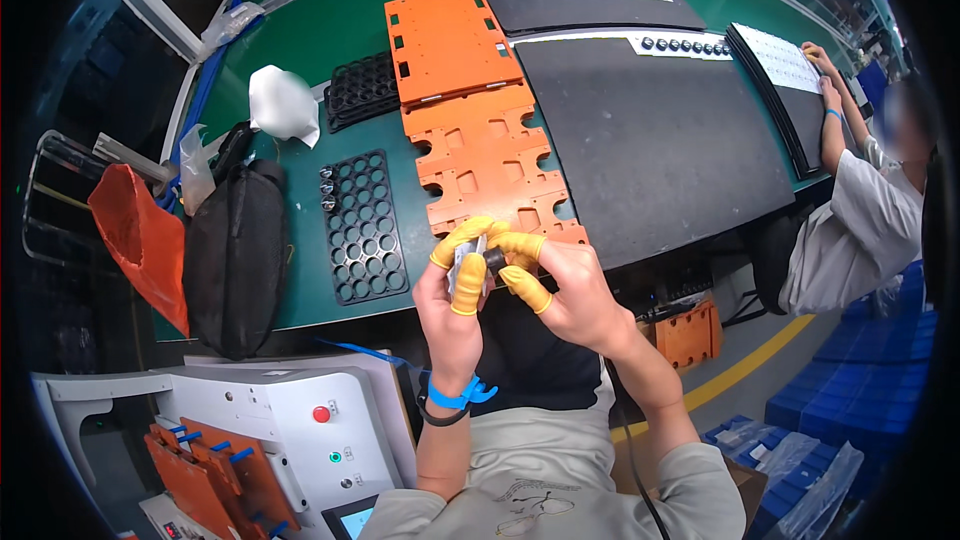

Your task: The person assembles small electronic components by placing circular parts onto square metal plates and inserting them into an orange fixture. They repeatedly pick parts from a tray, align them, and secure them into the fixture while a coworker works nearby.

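Observation:
Just in front of my body, over the table's near edge, both hands meet, with yellow finger cots on their fingertips. My left hand [452, 290] is closed around a crumpled whitish piece [462, 254], perhaps a wipe or thin film. Between finger and thumb, my right hand [565, 285] pinches a small black cylindrical part [494, 259], which is against the whitish piece. Fingers cover much of both. Directly beyond them lies an orange fixture plate [475, 155] with notched edges. Left of it is a black tray [386, 289] of round holes, with several small shiny round parts [327, 188] along one side.
Another black tray [362, 85] sits behind, near a white crumpled bag [283, 105]. Large black mats [650, 140] cover the right side, with a row of small black parts [685, 46]. A co-worker [860, 210] sits at right. A white machine [300, 440] stands lower left.

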The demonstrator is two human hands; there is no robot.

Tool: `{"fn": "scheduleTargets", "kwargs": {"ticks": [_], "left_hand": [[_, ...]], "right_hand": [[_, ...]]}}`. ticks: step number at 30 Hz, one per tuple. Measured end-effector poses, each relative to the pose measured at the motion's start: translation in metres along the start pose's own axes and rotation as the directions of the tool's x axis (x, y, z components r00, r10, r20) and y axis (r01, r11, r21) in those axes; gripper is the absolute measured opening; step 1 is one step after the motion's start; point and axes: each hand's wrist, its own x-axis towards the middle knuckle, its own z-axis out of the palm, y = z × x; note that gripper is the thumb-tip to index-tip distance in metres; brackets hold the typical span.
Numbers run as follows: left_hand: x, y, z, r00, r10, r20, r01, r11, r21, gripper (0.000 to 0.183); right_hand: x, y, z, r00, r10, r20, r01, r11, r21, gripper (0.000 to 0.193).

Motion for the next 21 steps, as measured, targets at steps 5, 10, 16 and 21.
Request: {"fn": "scheduleTargets", "kwargs": {"ticks": [5,10,16,21], "left_hand": [[0.002,0.006,0.01,0.998,-0.069,0.008,0.07,0.981,-0.182,0.043],[0.003,0.004,0.014,0.993,-0.112,-0.04,0.098,0.959,-0.265,0.039],[0.005,0.003,0.007,0.997,-0.069,-0.028,0.063,0.98,-0.188,0.037],[0.011,0.011,0.013,0.999,-0.038,-0.032,0.031,0.981,-0.191,0.034]], "right_hand": [[0.006,0.006,-0.003,0.987,-0.156,-0.051,0.143,0.971,-0.19,0.035],[0.007,0.003,-0.005,0.982,-0.167,-0.09,0.149,0.973,-0.179,0.03],[0.01,0.012,-0.013,0.981,-0.193,0.013,0.192,0.966,-0.175,0.037],[0.016,-0.013,-0.02,0.985,-0.157,0.07,0.171,0.931,-0.322,0.045]]}}
